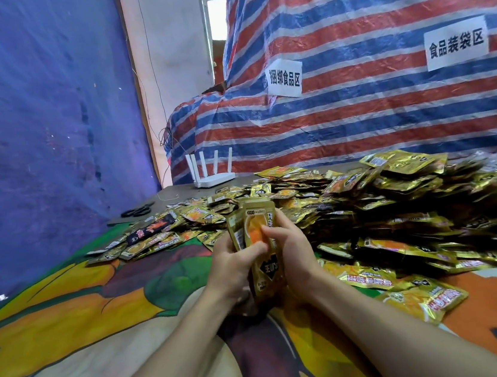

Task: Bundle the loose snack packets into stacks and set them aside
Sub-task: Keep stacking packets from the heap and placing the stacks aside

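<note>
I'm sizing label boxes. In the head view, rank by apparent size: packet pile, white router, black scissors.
1. packet pile
2. white router
3. black scissors
The last two sit far back; real sizes unsure.

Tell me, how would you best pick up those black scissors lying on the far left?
Grip the scissors by the handle loops, seemingly at their left end, reaching down from above: they lie flat on the grey board, apart from the loose packets. The left hand and right hand both hold a packet stack, so one must let go first.
</note>
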Available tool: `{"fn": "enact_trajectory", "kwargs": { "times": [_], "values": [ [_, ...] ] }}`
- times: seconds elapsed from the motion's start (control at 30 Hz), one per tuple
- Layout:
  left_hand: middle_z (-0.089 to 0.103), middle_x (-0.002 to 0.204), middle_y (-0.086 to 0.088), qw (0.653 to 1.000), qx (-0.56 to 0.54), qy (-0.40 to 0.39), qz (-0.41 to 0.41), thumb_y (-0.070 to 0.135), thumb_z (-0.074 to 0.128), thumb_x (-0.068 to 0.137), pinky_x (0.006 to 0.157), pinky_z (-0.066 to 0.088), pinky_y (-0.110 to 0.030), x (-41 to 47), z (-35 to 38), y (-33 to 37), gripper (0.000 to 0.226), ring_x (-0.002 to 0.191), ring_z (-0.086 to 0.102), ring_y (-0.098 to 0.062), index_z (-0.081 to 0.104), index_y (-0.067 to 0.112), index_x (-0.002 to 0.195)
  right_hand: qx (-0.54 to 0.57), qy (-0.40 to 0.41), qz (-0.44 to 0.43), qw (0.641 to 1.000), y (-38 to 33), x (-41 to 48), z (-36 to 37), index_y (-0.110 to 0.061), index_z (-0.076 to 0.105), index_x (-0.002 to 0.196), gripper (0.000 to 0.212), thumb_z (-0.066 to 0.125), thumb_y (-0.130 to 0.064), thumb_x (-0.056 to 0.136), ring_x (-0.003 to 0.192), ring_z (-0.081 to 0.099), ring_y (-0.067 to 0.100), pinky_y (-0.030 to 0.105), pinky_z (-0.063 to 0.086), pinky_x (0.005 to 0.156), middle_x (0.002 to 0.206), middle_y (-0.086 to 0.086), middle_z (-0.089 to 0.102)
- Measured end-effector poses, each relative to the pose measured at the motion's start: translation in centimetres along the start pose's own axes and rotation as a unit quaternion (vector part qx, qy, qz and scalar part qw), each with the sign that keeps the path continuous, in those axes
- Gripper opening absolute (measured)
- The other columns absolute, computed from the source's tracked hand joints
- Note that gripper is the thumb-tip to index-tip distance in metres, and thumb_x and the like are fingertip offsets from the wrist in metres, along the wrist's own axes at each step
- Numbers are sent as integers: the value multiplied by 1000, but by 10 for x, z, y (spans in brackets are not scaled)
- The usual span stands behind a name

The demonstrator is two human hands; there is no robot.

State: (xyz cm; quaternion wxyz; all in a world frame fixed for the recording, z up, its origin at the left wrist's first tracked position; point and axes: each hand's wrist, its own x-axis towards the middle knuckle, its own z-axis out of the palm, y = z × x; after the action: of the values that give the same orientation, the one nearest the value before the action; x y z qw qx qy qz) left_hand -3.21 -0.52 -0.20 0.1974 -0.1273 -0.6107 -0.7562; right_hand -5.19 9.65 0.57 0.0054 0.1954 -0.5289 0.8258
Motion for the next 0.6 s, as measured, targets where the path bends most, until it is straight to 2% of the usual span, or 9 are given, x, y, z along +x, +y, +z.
{"fn": "enact_trajectory", "kwargs": {
  "times": [0.07, 0.13, 0.23, 0.3, 0.37, 0.47, 0.53, 0.6],
  "values": [
    [70, 71, -7, 999, -10, -46, -12, -2, 61, 61, 56, 54, -29, -3, 2, -1, 27, 65, 68, -20, 76, 16, 74, 2, -42, -17, 999, -3, -3, 3, -15, 65, 123, 51, 51, -14, 75, 112, 66, 31, 42, 50, 100, 118, 14, 71],
    [68, 69, -4, 998, 3, -61, -32, -1, 59, 59, 55, 52, -28, -7, 3, -1, 27, 64, 66, -19, 75, 16, 73, -31, -51, -27, 998, -5, -4, 4, -13, 66, 116, 54, 46, -15, 66, 104, 65, 27, 33, 50, 92, 112, 16, 70],
    [62, 62, 8, 993, 111, -45, 17, 5, 57, 59, 56, 46, -23, -6, 1, -2, 21, 60, 57, -7, 70, 20, 67, -131, -37, -35, 990, -7, -3, 2, -11, 68, 102, 44, 45, -15, 65, 90, 61, 19, 19, 50, 73, 94, 9, 67],
    [62, 71, 5, 985, 163, -36, 52, 6, 58, 60, 60, 47, -21, -4, 1, -3, 29, 64, 58, -4, 67, 12, 87, -162, -22, -50, 985, -8, -2, 1, -14, 69, 103, 40, 47, -9, 70, 84, 61, 9, 15, 50, 67, 91, 0, 67],
    [62, 77, 0, 986, 160, -15, 54, 0, 64, 62, 60, 47, -16, -1, -1, -4, 44, 65, 60, -2, 59, 0, 105, -185, -1, -63, 981, -11, -1, -3, -19, 70, 106, 41, 50, -3, 75, 82, 64, 1, 16, 53, 67, 102, 2, 68],
    [52, 72, -8, 991, 129, -19, 10, -14, 71, 64, 59, 46, -18, 2, -5, -3, 43, 61, 56, -8, 52, -2, 100, -258, 39, -48, 964, -18, 2, -14, -16, 75, 101, 35, 49, 2, 87, 80, 67, 4, 21, 57, 67, 103, 8, 69],
    [51, 75, -10, 993, 113, -10, -28, -5, 67, 56, 68, 45, -32, 3, -7, -1, 41, 71, 54, -21, 51, -1, 94, -382, 40, -32, 923, -26, 4, -24, -20, 76, 98, 32, 53, -2, 85, 81, 66, 11, 31, 58, 69, 95, 2, 70],
    [53, 81, -11, 993, 109, -9, -52, -1, 62, 52, 75, 42, -42, 1, -9, 1, 45, 79, 51, -27, 52, -3, 97, -486, 5, 0, 874, -35, 7, -32, -26, 76, 92, 30, 56, -6, 82, 76, 64, 13, 31, 53, 63, 91, -2, 69]
  ]
}}
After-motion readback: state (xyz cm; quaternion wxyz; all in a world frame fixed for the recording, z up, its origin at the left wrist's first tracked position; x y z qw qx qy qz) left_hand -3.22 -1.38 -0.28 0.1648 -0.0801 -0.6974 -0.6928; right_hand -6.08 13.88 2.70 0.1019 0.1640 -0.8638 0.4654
